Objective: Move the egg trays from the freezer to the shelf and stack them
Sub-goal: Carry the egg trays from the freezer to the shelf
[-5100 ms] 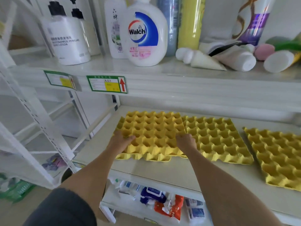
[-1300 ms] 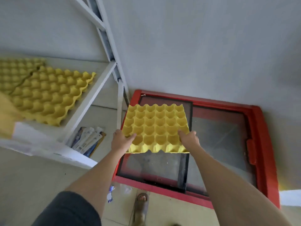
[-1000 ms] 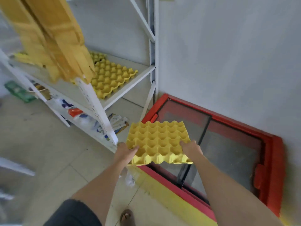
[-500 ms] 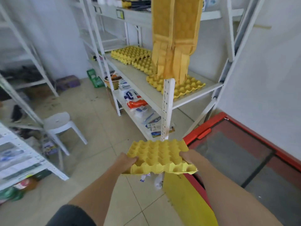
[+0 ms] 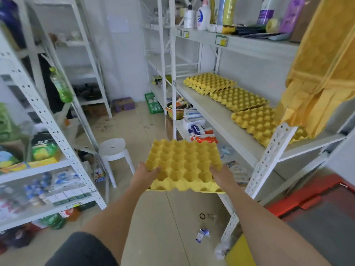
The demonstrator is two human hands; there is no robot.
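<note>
— What are the hands doing?

— Both grip one yellow egg tray (image 5: 184, 166) by its near corners. The left hand (image 5: 144, 176) curls its thumb over the top edge; the right hand (image 5: 221, 174) does the same at the other corner. The fingers underneath are hidden by the tray.

— And the arms?

— Stretched forward, roughly parallel, holding the tray level over the floor, left of the shelf (image 5: 215, 120).

— Where are the other trays?

— Three spots along that shelf: a far stack (image 5: 209, 82), a middle tray (image 5: 238, 98), and a near tray (image 5: 255, 123) partly covered by a hanging yellow bag (image 5: 322, 64). The red freezer (image 5: 311, 198) is cut off at right; its contents seem unreadable.
</note>
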